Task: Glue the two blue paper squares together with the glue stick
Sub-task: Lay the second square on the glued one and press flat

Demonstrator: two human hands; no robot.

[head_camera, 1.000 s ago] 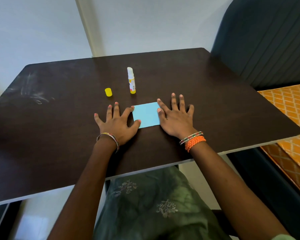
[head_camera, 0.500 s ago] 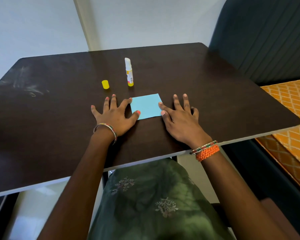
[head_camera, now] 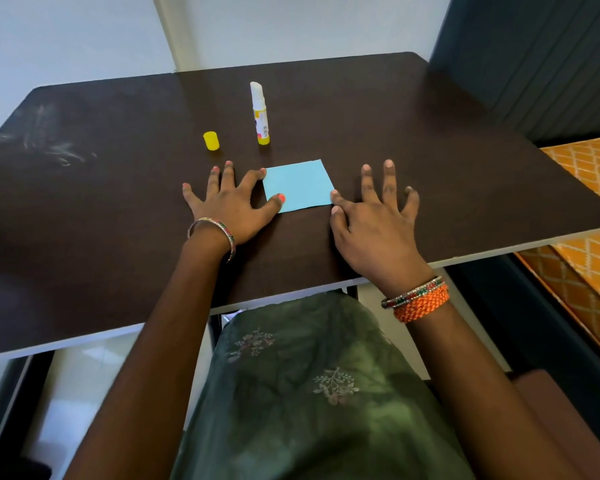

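One light blue paper square (head_camera: 298,186) lies flat on the dark table; whether a second square lies under it I cannot tell. My left hand (head_camera: 227,206) rests flat to its left, fingers spread, thumb tip on the paper's left edge. My right hand (head_camera: 374,220) lies flat to its right, fingers apart, the index fingertip touching the paper's lower right corner. The glue stick (head_camera: 260,114) stands upright and uncapped behind the paper, its white glue exposed. Its yellow cap (head_camera: 211,141) stands to the left of it.
The dark brown table (head_camera: 430,150) has white smudges at its far left (head_camera: 49,147). A dark blue upholstered back (head_camera: 534,57) and an orange patterned cushion (head_camera: 589,174) lie to the right. My green-clothed lap (head_camera: 309,393) sits below the near table edge.
My right hand has slid off the paper toward the right and back toward me, uncovering the square's right side. My left hand has stayed beside the paper's left edge.
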